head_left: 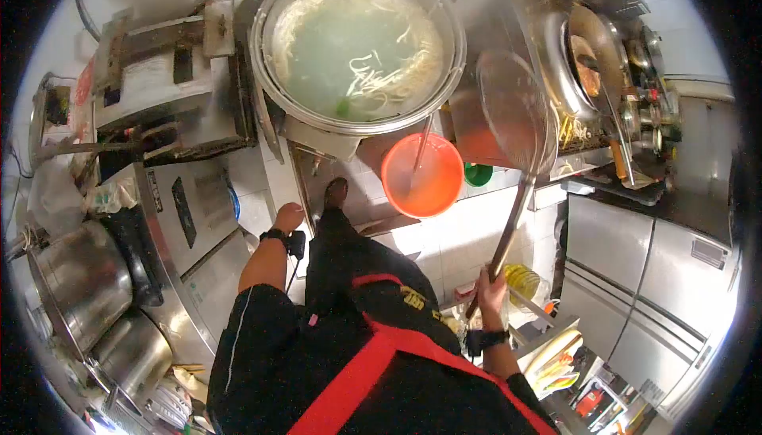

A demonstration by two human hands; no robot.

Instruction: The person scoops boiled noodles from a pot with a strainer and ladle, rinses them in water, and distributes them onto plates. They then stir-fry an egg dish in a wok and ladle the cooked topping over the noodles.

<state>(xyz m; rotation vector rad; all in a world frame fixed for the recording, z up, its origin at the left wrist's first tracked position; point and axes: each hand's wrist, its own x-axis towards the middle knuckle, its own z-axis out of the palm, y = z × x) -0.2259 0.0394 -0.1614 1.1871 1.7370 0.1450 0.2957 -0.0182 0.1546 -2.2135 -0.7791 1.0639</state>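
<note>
My right hand (492,296) is wrapped round the long handle of a large wire-mesh strainer (516,109). The round mesh head is raised, between the pot and the wok station. My left hand (288,217) hangs low at my side, its fingers curled in, with nothing visible in them. In front of me stands a big round metal pot (260,70) of cloudy, steaming liquid. Pale noodles (377,82) float toward its near side, with more around the edge. Below the pot's rim is an orange bucket (444,189) with a metal handle sticking out.
On the right, a wok (607,34) and a ladle (607,105) stand beside several metal containers. Steel cabinets (607,236) are below. Grimy steel equipment (159,70) stands to the left, with large metal pots (83,280) nearer me. A green container (478,175) sits beside the bucket.
</note>
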